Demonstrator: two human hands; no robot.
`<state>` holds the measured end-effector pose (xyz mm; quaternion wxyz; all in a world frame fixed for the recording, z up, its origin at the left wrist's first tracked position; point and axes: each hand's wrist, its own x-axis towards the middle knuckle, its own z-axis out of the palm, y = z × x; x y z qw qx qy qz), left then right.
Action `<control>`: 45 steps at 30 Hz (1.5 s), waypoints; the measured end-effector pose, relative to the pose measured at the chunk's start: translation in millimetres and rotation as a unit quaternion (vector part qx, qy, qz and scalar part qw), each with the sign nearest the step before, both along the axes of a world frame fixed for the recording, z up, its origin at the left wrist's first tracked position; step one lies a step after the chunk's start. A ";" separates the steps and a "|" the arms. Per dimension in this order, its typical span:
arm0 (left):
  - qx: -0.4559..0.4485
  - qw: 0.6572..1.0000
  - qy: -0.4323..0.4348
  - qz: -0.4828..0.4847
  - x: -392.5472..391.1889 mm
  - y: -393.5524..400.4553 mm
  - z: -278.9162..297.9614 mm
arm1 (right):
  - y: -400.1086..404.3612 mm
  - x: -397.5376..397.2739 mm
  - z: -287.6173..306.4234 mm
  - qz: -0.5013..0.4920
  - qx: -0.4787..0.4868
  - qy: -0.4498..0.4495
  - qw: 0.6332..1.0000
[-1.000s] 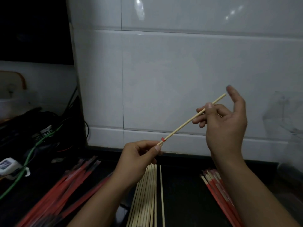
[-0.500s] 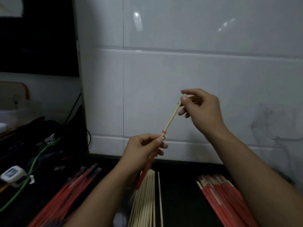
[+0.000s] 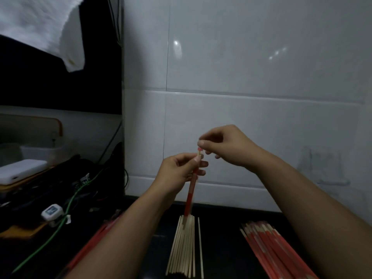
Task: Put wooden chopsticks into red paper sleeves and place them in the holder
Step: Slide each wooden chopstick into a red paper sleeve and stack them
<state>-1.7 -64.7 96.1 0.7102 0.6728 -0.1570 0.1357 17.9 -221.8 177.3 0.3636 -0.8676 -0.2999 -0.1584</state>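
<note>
My left hand (image 3: 179,170) pinches the upper end of a red paper sleeve (image 3: 190,195) that hangs down almost upright in front of the tiled wall. A wooden chopstick is nearly all inside it; only its short top end (image 3: 199,151) shows. My right hand (image 3: 223,146) pinches that top end from above. Bare wooden chopsticks (image 3: 184,246) lie in a bundle on the dark counter below. Sleeved red chopsticks (image 3: 275,250) lie in a pile at the lower right. More red sleeves (image 3: 94,242) lie at the lower left, partly hidden by my left forearm. No holder is in view.
A white tiled wall (image 3: 251,109) stands close behind my hands. At the left are tangled cables with a green one (image 3: 66,214), a small white device (image 3: 52,212), a white box (image 3: 20,170) and a white cloth (image 3: 40,27) hanging overhead.
The chopstick has slid down into the red sleeve, from mostly exposed to almost fully covered. My right hand came down close to my left hand. The camera tilted upward.
</note>
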 end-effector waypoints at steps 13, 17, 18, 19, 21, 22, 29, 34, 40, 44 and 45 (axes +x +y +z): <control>0.005 1.000 -0.022 0.005 -33.3 -13.1 -0.7 | 1.4 -26.3 6.1 -0.057 -0.014 -0.079 0.995; 0.051 0.999 -0.012 -0.004 -38.5 -9.8 -14.1 | -2.2 -26.2 3.3 -0.079 -0.016 -0.090 0.993; 0.059 0.998 -0.008 -0.006 -39.4 -10.0 -18.0 | -2.9 -26.6 4.5 -0.079 -0.009 -0.096 0.992; 0.067 0.998 -0.004 -0.008 -39.7 -10.6 -21.0 | -3.1 -28.2 5.0 -0.075 -0.018 -0.096 0.992; 0.082 0.997 0.000 -0.009 -39.4 -12.0 -24.4 | -3.7 -29.5 3.8 -0.068 -0.022 -0.086 0.994; 0.088 0.996 -0.001 -0.006 -38.4 -12.9 -25.5 | -4.2 -29.5 3.0 -0.066 -0.014 -0.085 0.994; 0.102 0.995 0.001 0.006 -34.1 -18.4 -27.7 | -7.1 -27.1 2.0 -0.055 0.014 -0.027 0.998; 0.099 0.995 0.006 0.012 -32.8 -18.2 -31.9 | -6.3 -24.6 -1.8 -0.064 -0.067 -0.011 0.996; 0.098 0.995 -0.006 0.007 -32.2 -19.7 -36.9 | -7.8 -21.6 -11.6 -0.076 -0.036 -0.055 0.995; 0.080 0.997 0.002 0.007 -32.7 -25.1 -45.4 | -13.1 -23.3 -17.4 -0.063 0.154 -0.039 0.985; 0.071 0.997 0.006 0.009 -32.3 -27.0 -47.6 | -16.4 -24.1 -21.5 -0.065 0.175 0.001 0.982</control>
